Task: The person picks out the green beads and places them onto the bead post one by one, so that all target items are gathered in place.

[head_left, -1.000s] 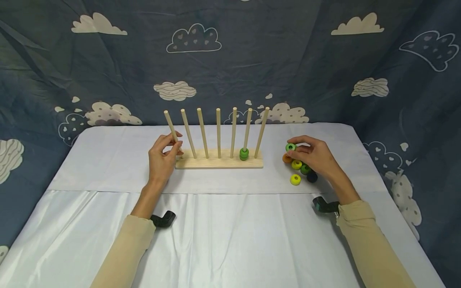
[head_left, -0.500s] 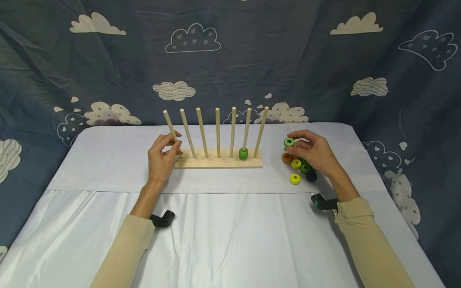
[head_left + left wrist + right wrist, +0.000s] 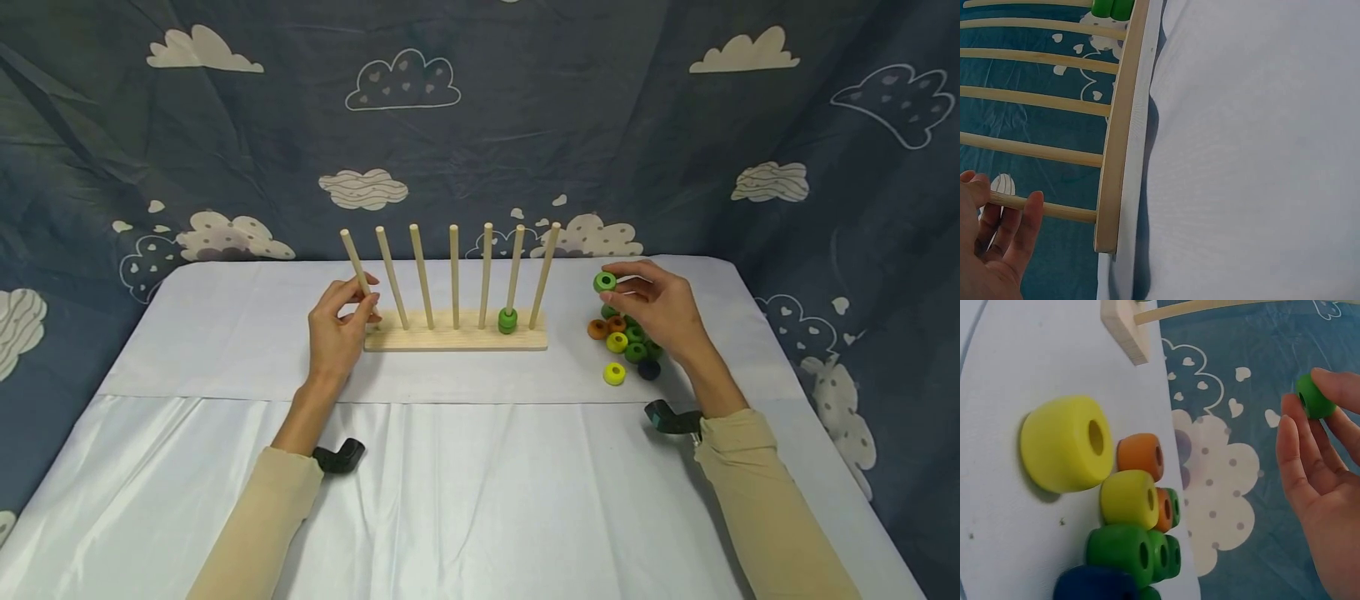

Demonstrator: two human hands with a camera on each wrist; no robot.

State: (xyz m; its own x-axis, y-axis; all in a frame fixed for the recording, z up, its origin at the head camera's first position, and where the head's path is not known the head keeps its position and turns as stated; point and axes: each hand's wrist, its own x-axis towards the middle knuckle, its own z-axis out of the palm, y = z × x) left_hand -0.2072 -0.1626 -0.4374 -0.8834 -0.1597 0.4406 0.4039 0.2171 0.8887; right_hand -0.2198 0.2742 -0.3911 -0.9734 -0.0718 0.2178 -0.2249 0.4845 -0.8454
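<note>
My left hand (image 3: 337,329) pinches the leftmost peg (image 3: 1066,212) of a wooden peg rack (image 3: 457,340). Several upright pegs stand in a row on its base, and green beads (image 3: 507,321) sit at the foot of the second peg from the right. Between thumb and fingers, my right hand (image 3: 660,307) holds a green bead (image 3: 1315,397) in the air, its hole showing. Below that hand lies a cluster of loose beads: yellow (image 3: 1129,500), orange (image 3: 1141,456), green (image 3: 1121,555) and dark blue (image 3: 1094,584). The hand partly hides some of them in the head view.
One yellow bead (image 3: 614,373) lies a little nearer the front than the cluster. A white cloth (image 3: 480,483) covers the table, with a seam running across it. Behind the table hangs a dark blue curtain (image 3: 525,142) with cloud prints.
My right hand has risen away from the bead cluster with the green bead, uncovering more beads beneath. The left hand stays in place on the peg.
</note>
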